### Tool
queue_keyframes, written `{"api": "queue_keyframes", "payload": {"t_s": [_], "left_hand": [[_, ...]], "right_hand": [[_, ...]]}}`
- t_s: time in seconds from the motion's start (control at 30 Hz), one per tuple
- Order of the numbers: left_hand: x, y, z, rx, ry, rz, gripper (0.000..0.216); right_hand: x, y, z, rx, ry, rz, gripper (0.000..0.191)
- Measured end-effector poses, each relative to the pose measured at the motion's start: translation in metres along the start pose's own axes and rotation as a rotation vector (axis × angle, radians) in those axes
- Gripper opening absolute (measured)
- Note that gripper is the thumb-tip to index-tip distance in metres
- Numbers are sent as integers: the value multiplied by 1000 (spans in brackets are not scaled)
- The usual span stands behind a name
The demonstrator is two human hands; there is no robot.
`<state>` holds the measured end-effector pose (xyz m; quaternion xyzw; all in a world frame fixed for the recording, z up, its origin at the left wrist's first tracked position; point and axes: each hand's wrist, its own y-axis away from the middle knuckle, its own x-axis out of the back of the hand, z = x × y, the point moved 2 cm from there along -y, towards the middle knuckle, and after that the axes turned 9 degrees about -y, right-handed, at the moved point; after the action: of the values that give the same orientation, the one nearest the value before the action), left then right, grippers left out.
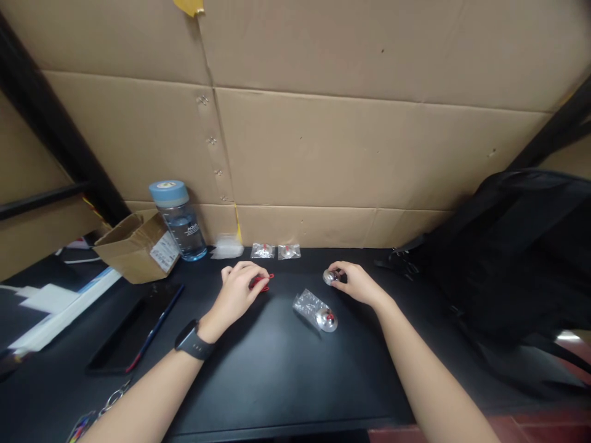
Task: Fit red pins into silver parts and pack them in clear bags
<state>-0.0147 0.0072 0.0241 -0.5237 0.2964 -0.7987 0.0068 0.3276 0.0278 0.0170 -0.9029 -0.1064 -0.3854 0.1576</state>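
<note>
My left hand [240, 286] rests on the black desk [277, 369], fingers curled round a small red part [263, 282]. My right hand [353, 282] pinches a small shiny metal round piece [329, 277] at its fingertips. Between the hands lies a clear plastic bag [307, 304] with a metal round piece with a red centre [327, 320] at its near end. Two more small clear bags with the same kind of part [276, 250] lie at the back by the cardboard wall. A black watch [194, 341] is on my left wrist.
A blue-capped water bottle [179, 220] and an open cardboard box [136, 246] stand at the back left. A dark phone [133, 329] with a pen beside it lies left of my arm. A black backpack [512, 258] fills the right side. Keys [99, 412] lie at the near left edge.
</note>
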Motion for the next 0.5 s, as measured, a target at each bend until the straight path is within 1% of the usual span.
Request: {"api": "queue_keyframes", "payload": {"t_s": [0.13,0.23,0.3,0.43,0.5], "left_hand": [[1,0,1,33,21,35,15],[2,1,3,48,29,50,14],[4,1,6,64,39,51,13],[7,0,13,86,54,17,16],[7,1,15,91,53,7,20]], "right_hand": [[1,-1,-1,20,-28,26,24],[1,-3,1,44,14,74,23],[0,-3,4,52,43,94,27],[-3,-5,10,35,68,83,39],[-4,-5,12,0,76,82,37]]}}
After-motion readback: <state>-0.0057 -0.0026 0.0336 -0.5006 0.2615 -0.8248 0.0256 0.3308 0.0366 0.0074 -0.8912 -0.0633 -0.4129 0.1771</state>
